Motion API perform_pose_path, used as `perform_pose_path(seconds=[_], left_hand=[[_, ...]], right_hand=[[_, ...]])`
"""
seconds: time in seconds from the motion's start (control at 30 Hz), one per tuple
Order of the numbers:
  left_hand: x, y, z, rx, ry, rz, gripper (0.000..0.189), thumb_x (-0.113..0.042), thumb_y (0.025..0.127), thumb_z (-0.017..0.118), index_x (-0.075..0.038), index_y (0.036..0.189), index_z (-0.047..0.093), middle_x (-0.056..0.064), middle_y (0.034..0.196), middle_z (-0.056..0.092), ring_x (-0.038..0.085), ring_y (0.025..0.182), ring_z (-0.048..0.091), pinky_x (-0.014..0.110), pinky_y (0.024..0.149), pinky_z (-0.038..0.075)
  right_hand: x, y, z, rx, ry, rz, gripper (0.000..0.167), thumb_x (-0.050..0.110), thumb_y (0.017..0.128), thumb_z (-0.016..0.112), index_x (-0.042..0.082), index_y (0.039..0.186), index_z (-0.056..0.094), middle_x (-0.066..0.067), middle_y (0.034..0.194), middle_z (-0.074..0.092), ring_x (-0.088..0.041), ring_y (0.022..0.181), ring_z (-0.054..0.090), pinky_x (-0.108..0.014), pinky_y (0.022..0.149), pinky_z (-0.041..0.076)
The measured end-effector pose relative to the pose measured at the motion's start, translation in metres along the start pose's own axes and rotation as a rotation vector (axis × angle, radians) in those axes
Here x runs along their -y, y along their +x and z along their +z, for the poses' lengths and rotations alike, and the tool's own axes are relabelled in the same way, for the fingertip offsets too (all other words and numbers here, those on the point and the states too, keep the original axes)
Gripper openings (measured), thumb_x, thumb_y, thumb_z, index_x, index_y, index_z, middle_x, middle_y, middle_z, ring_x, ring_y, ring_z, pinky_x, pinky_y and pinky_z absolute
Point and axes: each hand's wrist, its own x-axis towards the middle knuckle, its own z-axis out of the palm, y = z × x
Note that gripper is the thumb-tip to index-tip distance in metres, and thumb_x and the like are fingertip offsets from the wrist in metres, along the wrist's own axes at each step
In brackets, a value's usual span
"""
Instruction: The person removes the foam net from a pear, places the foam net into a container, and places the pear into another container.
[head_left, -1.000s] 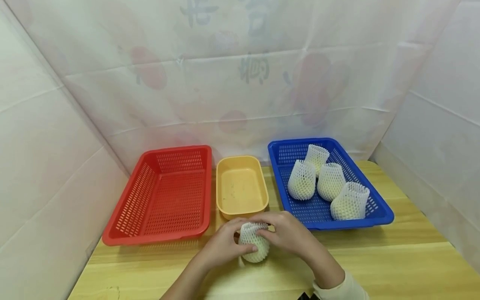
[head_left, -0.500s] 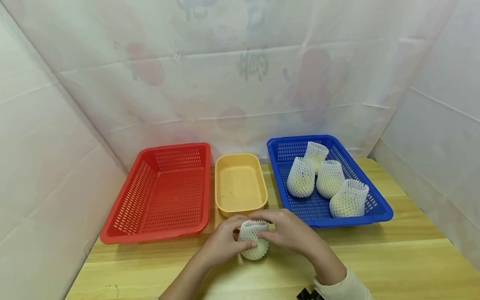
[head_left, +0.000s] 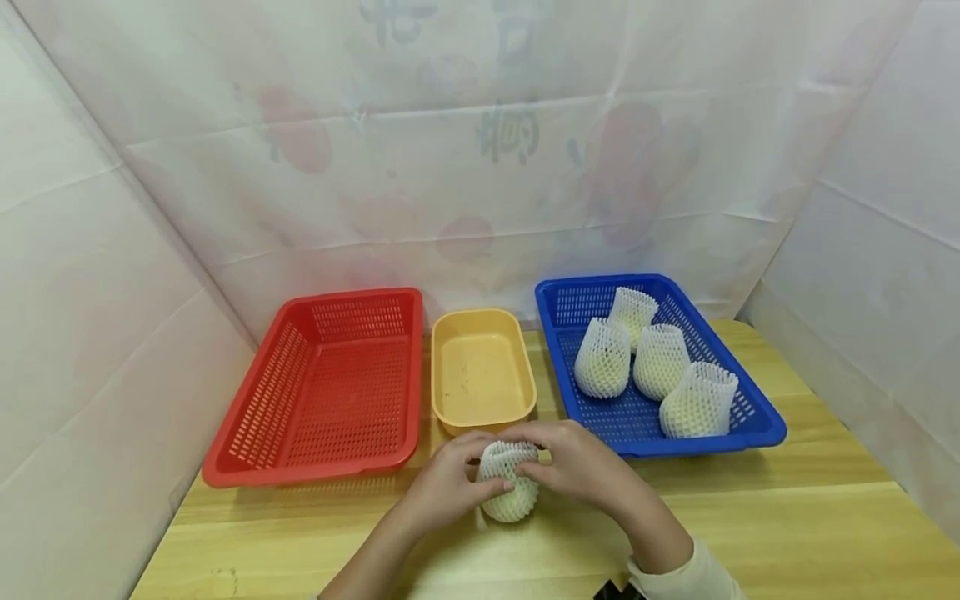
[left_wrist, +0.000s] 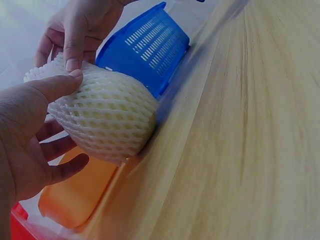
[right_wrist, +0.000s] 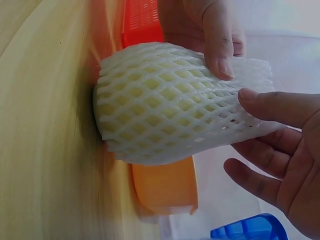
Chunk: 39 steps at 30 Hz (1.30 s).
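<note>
- The left hand held the net from its left side, thumb laid across the front, fingers bent round behind.
- The right hand pinched the same net near its upper end, thumb on the near side and fingers on the far side.
- Inside that net sat a pale yellow-green fruit, showing through the mesh. It stood upright at the front of the table, base down against the wood, with the net's narrower open end up between the hands.
- Just beyond the hands was the yellow tray, in line with the fruit.
- The red basket lay to the left of the tray, near it.
- To the right of the tray was the blue basket, which held four netted fruits, grouped close together. The nearest one leaned to the right by the front rim.
- A cream sleeve covered the right forearm, and a small black object showed beside it, cut off by the lower edge.
- Behind everything hung a pale cloth with faded reddish shapes and lettering.
</note>
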Motion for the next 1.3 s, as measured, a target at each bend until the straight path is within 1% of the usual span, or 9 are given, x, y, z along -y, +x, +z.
perform_pose_path(seconds=[0.2, 0.37, 0.57, 0.77, 0.93, 1.07, 1.2, 1.3], left_hand=[[-0.0002, -0.0016, 0.0009, -0.013, 0.006, -0.005, 0.038, -0.032, 0.084, 0.079, -0.024, 0.120, 0.070, -0.008, 0.124, 0.064, 0.010, 0.109, 0.062, 0.022, 0.084, 0.055], [-0.0012, -0.0023, 0.0015, -0.021, -0.007, 0.017, 0.035, -0.029, 0.084, 0.078, -0.022, 0.118, 0.071, -0.007, 0.122, 0.064, 0.010, 0.107, 0.063, 0.021, 0.083, 0.055], [-0.0022, -0.0026, 0.0015, -0.033, -0.011, 0.041, 0.033, -0.028, 0.085, 0.078, -0.021, 0.116, 0.071, -0.008, 0.121, 0.065, 0.010, 0.108, 0.063, 0.021, 0.086, 0.054], [-0.0035, -0.0029, 0.0002, -0.045, -0.025, 0.050, 0.028, -0.031, 0.088, 0.075, -0.022, 0.113, 0.072, -0.009, 0.120, 0.065, 0.011, 0.110, 0.062, 0.025, 0.091, 0.054], [-0.0044, -0.0024, -0.0007, -0.060, -0.031, 0.064, 0.024, -0.032, 0.090, 0.071, -0.021, 0.112, 0.073, -0.008, 0.118, 0.066, 0.013, 0.110, 0.063, 0.030, 0.093, 0.054], [-0.0039, -0.0020, -0.0011, -0.084, -0.017, 0.069, 0.023, -0.033, 0.091, 0.071, -0.020, 0.109, 0.074, -0.008, 0.117, 0.067, 0.014, 0.110, 0.063, 0.032, 0.095, 0.053], [-0.0034, -0.0024, -0.0012, -0.113, 0.008, 0.082, 0.021, -0.033, 0.090, 0.071, -0.019, 0.106, 0.074, -0.008, 0.114, 0.068, 0.012, 0.109, 0.063, 0.033, 0.095, 0.053], [-0.0038, -0.0026, -0.0013, -0.133, 0.016, 0.101, 0.020, -0.031, 0.090, 0.072, -0.018, 0.104, 0.075, -0.008, 0.112, 0.069, 0.012, 0.107, 0.064, 0.033, 0.094, 0.054]], right_hand=[[0.0002, -0.0013, 0.0028, -0.025, 0.000, -0.032, 0.039, 0.014, 0.083, 0.078, 0.021, 0.121, 0.069, 0.011, 0.116, 0.070, -0.008, 0.105, 0.067, -0.027, 0.088, 0.056], [0.0011, -0.0026, 0.0039, -0.053, -0.013, -0.062, 0.038, 0.014, 0.083, 0.079, 0.019, 0.119, 0.070, 0.009, 0.115, 0.070, -0.009, 0.104, 0.067, -0.027, 0.087, 0.057], [0.0018, -0.0030, 0.0036, -0.075, -0.032, -0.081, 0.037, 0.015, 0.083, 0.079, 0.019, 0.119, 0.070, 0.009, 0.115, 0.071, -0.010, 0.103, 0.068, -0.027, 0.087, 0.057], [0.0023, -0.0030, 0.0020, -0.091, -0.028, -0.117, 0.037, 0.013, 0.083, 0.078, 0.017, 0.119, 0.070, 0.006, 0.115, 0.071, -0.011, 0.102, 0.068, -0.026, 0.084, 0.057], [0.0027, -0.0023, 0.0004, -0.093, -0.026, -0.131, 0.037, 0.013, 0.083, 0.078, 0.017, 0.119, 0.070, 0.006, 0.115, 0.071, -0.011, 0.102, 0.068, -0.025, 0.083, 0.057], [0.0033, -0.0015, -0.0003, -0.072, -0.025, -0.103, 0.040, 0.016, 0.083, 0.079, 0.015, 0.122, 0.068, 0.004, 0.118, 0.071, -0.012, 0.105, 0.068, -0.027, 0.086, 0.057], [0.0031, -0.0015, -0.0006, -0.009, -0.029, -0.024, 0.048, 0.021, 0.084, 0.079, 0.016, 0.129, 0.064, 0.003, 0.123, 0.069, -0.013, 0.111, 0.066, -0.032, 0.092, 0.056], [0.0032, -0.0015, -0.0007, 0.037, -0.043, 0.036, 0.051, 0.023, 0.084, 0.078, 0.017, 0.132, 0.062, 0.004, 0.124, 0.068, -0.013, 0.112, 0.065, -0.034, 0.092, 0.055]])
